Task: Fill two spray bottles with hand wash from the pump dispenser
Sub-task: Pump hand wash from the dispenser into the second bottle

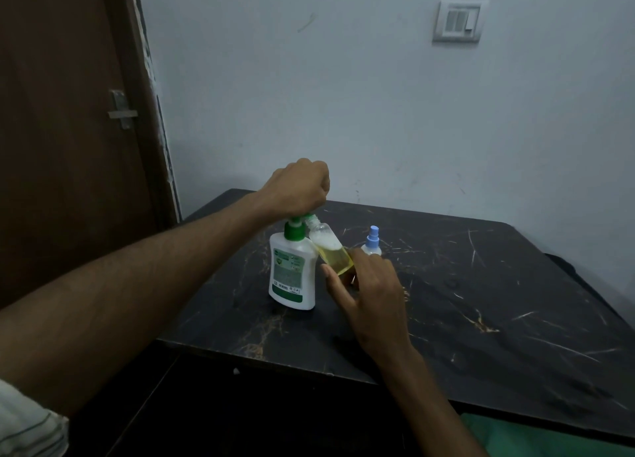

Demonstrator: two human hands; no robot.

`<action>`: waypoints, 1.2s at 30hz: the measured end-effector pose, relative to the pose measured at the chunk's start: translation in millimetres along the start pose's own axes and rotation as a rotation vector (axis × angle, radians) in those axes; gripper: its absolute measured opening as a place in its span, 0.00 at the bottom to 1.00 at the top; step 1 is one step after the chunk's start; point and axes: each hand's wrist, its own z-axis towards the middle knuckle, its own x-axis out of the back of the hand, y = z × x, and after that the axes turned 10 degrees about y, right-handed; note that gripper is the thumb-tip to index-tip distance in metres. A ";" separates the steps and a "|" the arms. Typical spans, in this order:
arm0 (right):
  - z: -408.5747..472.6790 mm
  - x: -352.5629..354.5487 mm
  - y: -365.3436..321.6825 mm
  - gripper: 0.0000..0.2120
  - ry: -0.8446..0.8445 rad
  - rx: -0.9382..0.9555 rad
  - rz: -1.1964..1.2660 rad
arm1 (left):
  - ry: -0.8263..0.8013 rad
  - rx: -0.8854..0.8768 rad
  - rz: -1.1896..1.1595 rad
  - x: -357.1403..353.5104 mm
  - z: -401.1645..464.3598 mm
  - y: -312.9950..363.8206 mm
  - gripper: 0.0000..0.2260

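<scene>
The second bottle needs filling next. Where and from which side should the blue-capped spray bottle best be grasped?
Probably by its clear round body, below the cap. The blue-capped spray bottle stands upright behind the right hand, so come from the right side, where the table is open; the pump dispenser and tilted bottle crowd its left.

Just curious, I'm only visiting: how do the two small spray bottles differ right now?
The bottle in the right hand is tilted, uncapped, its neck under the pump, and partly filled with yellow liquid. The bottle with the blue cap stands upright on the table, capped and untouched; its contents are hidden. Both are small and clear.
</scene>
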 end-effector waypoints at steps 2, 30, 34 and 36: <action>0.5 0.9 -1.3 0.20 0.015 -0.003 0.007 | 0.019 -0.009 -0.002 0.7 1.4 0.2 0.07; 2.5 1.2 -4.4 0.16 0.035 0.013 0.021 | 0.018 0.006 -0.017 3.7 -6.0 3.3 0.06; 2.6 3.3 -5.8 0.16 0.047 0.012 0.035 | 0.037 -0.009 0.012 5.2 -5.5 3.6 0.09; 2.9 4.1 -5.9 0.16 0.060 0.015 0.037 | 0.052 -0.027 0.011 4.5 -2.2 3.5 0.07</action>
